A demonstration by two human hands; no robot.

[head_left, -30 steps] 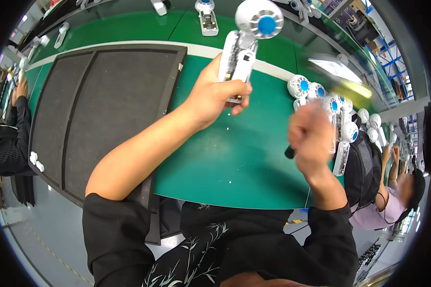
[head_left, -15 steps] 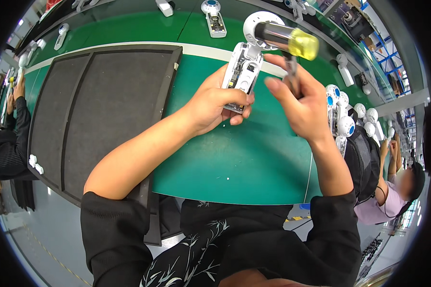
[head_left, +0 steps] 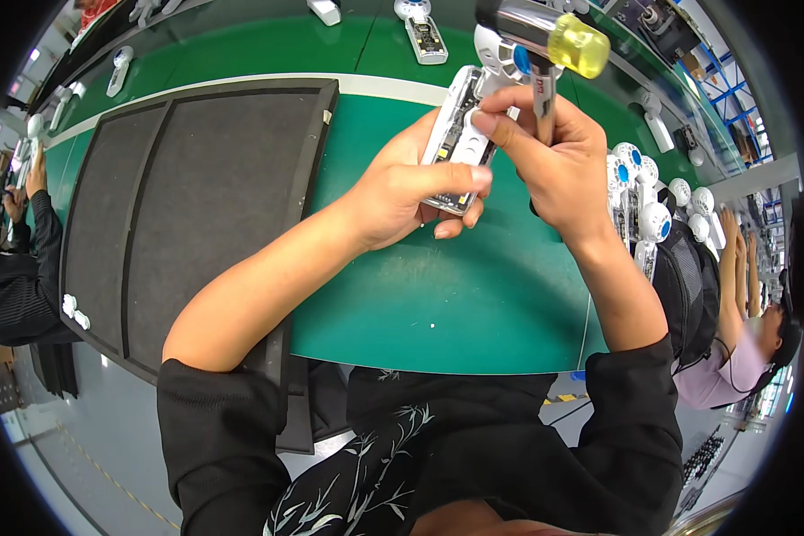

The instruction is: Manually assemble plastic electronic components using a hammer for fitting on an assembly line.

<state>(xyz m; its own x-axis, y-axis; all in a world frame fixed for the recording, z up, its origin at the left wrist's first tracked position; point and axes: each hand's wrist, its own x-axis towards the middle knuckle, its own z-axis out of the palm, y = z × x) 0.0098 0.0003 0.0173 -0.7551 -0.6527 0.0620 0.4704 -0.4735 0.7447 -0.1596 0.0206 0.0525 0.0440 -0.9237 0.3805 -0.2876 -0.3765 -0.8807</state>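
Note:
My left hand (head_left: 393,192) is closed round the lower end of a white handheld device (head_left: 454,100) with a rounded head and an open body showing circuitry. Its thumb lies across the lower part of that body. In my right hand (head_left: 563,174) is a mallet (head_left: 579,45) with a clear yellow face and a dark, shiny head, its handle upright between the fingers. My right thumb and fingertips also touch a white inner piece (head_left: 473,145) on the device. The mallet head stands above the device's round head and partly covers it.
A black divided tray (head_left: 214,205) lies to the left, with small white parts (head_left: 75,312) at its near corner. More white devices (head_left: 427,40) sit on the green surface beyond, and several (head_left: 630,183) cluster at right beside a black mesh bag (head_left: 688,286). Other people work at both sides.
My right hand has moved left onto the device, its thumb now on the inner piece. The mallet, still in that hand, has risen slightly, and its handle has become clearer.

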